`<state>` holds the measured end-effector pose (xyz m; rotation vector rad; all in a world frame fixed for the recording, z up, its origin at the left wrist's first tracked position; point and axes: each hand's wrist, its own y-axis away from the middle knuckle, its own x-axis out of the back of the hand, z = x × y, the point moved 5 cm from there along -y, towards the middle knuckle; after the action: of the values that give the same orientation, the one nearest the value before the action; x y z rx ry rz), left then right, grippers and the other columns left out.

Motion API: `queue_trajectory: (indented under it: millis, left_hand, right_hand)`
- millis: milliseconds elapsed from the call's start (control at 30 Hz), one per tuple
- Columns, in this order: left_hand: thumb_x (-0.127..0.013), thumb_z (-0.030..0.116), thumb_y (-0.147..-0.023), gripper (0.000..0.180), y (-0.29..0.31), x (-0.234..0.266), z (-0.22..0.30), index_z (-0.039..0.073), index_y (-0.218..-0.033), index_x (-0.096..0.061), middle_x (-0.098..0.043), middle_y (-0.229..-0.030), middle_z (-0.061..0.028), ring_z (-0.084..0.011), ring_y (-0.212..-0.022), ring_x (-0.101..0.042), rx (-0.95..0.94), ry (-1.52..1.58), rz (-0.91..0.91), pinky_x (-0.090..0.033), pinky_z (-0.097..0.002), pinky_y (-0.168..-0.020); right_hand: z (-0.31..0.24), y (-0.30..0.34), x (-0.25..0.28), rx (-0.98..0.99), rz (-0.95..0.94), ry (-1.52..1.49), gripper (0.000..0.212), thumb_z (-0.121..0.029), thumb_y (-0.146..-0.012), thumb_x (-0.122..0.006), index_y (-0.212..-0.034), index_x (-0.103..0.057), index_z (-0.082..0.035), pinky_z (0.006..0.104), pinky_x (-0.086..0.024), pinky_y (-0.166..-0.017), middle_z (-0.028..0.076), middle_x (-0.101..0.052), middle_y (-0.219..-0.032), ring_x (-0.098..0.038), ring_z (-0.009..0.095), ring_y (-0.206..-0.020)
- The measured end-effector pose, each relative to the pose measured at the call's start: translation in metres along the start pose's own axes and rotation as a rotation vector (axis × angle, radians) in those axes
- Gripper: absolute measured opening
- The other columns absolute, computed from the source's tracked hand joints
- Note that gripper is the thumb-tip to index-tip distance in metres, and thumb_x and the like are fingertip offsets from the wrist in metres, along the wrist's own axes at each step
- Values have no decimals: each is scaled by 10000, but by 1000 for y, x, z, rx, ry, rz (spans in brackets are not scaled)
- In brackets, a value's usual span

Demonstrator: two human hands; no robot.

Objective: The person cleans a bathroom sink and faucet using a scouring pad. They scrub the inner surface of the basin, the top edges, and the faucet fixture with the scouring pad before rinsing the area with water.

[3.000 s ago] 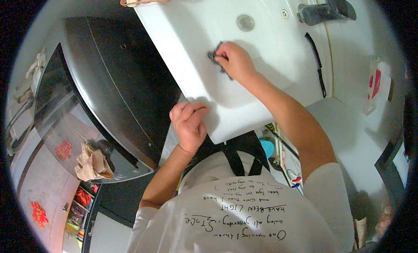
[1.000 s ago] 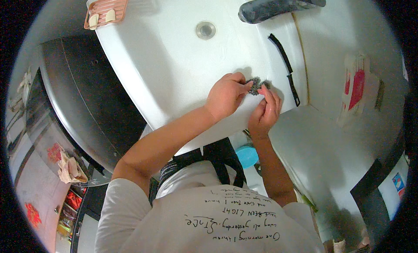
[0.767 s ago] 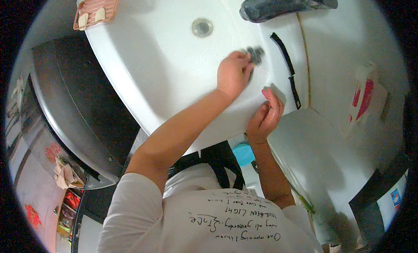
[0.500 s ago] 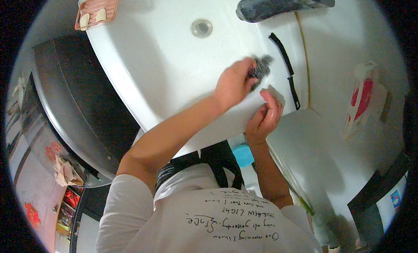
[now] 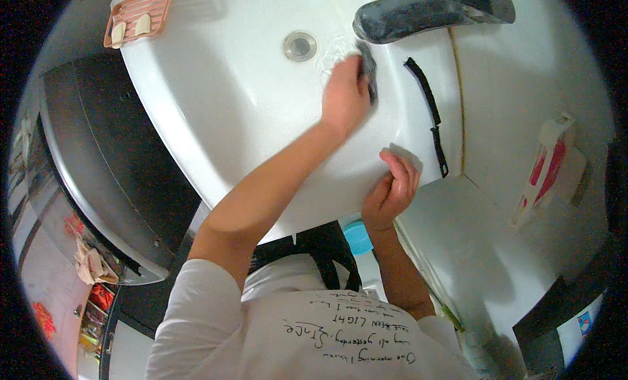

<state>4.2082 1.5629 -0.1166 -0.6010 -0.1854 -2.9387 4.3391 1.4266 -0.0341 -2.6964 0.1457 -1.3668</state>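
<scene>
My left hand (image 5: 347, 95), reaching across the white sink (image 5: 261, 125), is closed on a grey mesh scouring pad (image 5: 368, 72). The pad is against the basin's right inner side, just below the dark tap (image 5: 418, 17), and is slightly blurred. Thin rippling water (image 5: 335, 53) shows between the pad and the round metal drain (image 5: 300, 46). At the sink's near right edge rests my right hand (image 5: 394, 187), fingers loosely bent and holding nothing visible. Close to it, on the right ledge, lies a thin black long-handled brush (image 5: 425, 95).
A pink soap tray (image 5: 163, 14) with two pale pieces sits on the far left rim. Left of the sink stands a dark rounded appliance (image 5: 118, 138). A white-and-pink object (image 5: 546, 167) is on the right wall. Below the sink is a light blue container (image 5: 358, 237).
My left hand has swept the scouring pad forward and slightly left, closer to the tap. Ripples now show beside the drain. My right hand stays at the near edge.
</scene>
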Motion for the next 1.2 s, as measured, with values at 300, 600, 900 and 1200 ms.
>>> queue_trajectory:
  millis: [300, 600, 900, 1200]
  left_hand:
    - [-591, 26, -880, 285, 14, -2, 41, 14, -1155, -515, -567, -1033, -252, -445, -981, -556, -126, 69, 93, -482, -499, -837]
    - [-573, -60, -850, 358, -37, 15, 29, -8, -1203, -535, -546, -1057, -222, -407, -988, -544, -167, 37, 233, -471, -451, -873]
    - [-610, -55, -775, 353, -42, 21, 57, 19, -1118, -647, -628, -979, -230, -443, -891, -627, -426, -236, 166, -527, -498, -768]
    - [-582, 70, -909, 265, -29, 18, 62, 21, -1166, -620, -630, -976, -210, -423, -851, -626, -418, -272, 111, -523, -496, -747]
  right_hand:
    - [2, -3, 6, -2, 7, 3, 389, -86, -871, -481, -1214, -655, -29, 497, -364, -1036, 148, -632, -1230, -558, 345, -1143]
    - [48, -50, 32, 121, 105, 418, 414, -34, -892, -568, -1279, -682, -125, 470, -377, -985, 101, -611, -1230, -550, 294, -1094]
    - [53, -50, 26, 84, 245, 315, 456, 90, -831, -564, -1181, -750, -137, 407, -425, -930, 91, -633, -1139, -551, 280, -1041]
    - [54, -51, 26, 99, 251, 329, 403, 2, -852, -569, -1196, -722, -142, 465, -398, -977, 101, -631, -1177, -570, 311, -1092]
